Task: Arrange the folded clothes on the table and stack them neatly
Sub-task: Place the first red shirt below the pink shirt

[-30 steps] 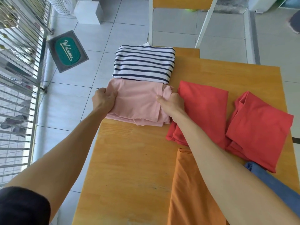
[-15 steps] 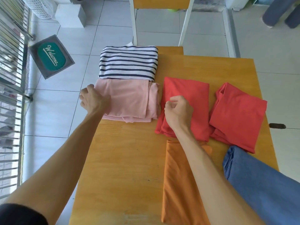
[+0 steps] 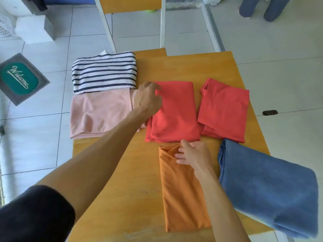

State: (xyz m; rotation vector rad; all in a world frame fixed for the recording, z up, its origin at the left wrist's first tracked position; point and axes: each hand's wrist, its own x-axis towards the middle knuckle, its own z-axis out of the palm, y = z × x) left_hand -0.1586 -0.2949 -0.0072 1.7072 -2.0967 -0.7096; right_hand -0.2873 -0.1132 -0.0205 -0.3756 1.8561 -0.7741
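Wooden table (image 3: 111, 189) under everything, orange-brown, bare along the near left. Blue jeans (image 3: 269, 189) folded at the near right corner, hanging past the table's right edge. Long orange cloth (image 3: 181, 198) folded narrow, running from the near edge up the middle, just left of the jeans. Striped shirt (image 3: 104, 72) folded at the far left corner, navy bands on white, overhanging the left edge. Pink top (image 3: 99, 112) folded directly in front of it, the two touching edge to edge, also overhanging the left side. Red shirt (image 3: 174, 114) folded at the centre, touching the pink top's right edge, its near edge meeting the far end of the orange cloth. Second red shirt (image 3: 223, 109) folded just to the right of the first, slightly tilted, its near corner at the jeans. Left hand (image 3: 147, 98) reached across the pink top, resting at the seam between pink and red, fingers loosely curled over the red shirt's far left corner; whether gripping or only touching, cannot tell. Right hand (image 3: 194, 154) flat on the far end of the orange cloth, fingers spread and pointing left, thumb against the red shirt's near edge, nothing pinched. All six garments lying separate in a single layer, none stacked.
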